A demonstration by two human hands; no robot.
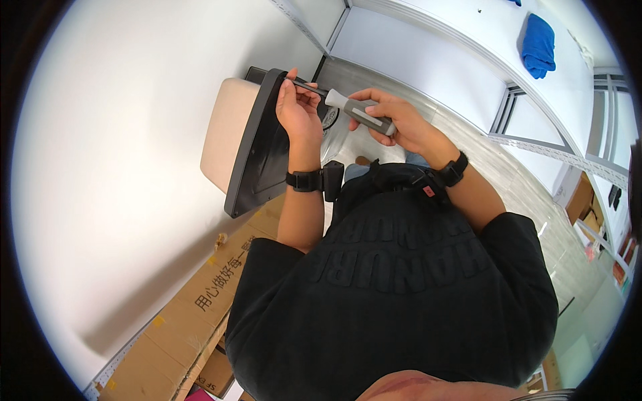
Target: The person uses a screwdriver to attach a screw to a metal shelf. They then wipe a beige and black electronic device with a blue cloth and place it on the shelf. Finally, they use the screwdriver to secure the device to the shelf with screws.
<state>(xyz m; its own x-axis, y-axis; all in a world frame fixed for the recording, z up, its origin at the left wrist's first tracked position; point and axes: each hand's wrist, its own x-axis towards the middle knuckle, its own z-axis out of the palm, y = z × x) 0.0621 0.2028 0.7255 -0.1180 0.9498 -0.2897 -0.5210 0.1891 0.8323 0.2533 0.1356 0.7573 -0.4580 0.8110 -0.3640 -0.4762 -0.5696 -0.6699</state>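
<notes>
My right hand [386, 115] is wrapped round the grey handle of a screwdriver [364, 112], whose dark shaft points left. The thumb and forefinger of my left hand [298, 110] close round the far end of that shaft, by the upper corner of a black panel [257, 157]. A beige padded cushion [229, 130] is fixed to the panel's left side, like a chair seat stood on its edge. The very tip of the screwdriver is hidden at my left fingers, so any screw there cannot be made out.
A long cardboard box [180, 314] runs along the white wall at lower left, below the panel. To the right stand white shelves with metal frames [428, 57], where a blue cloth [538, 47] lies. Tiled floor [495, 167] shows between.
</notes>
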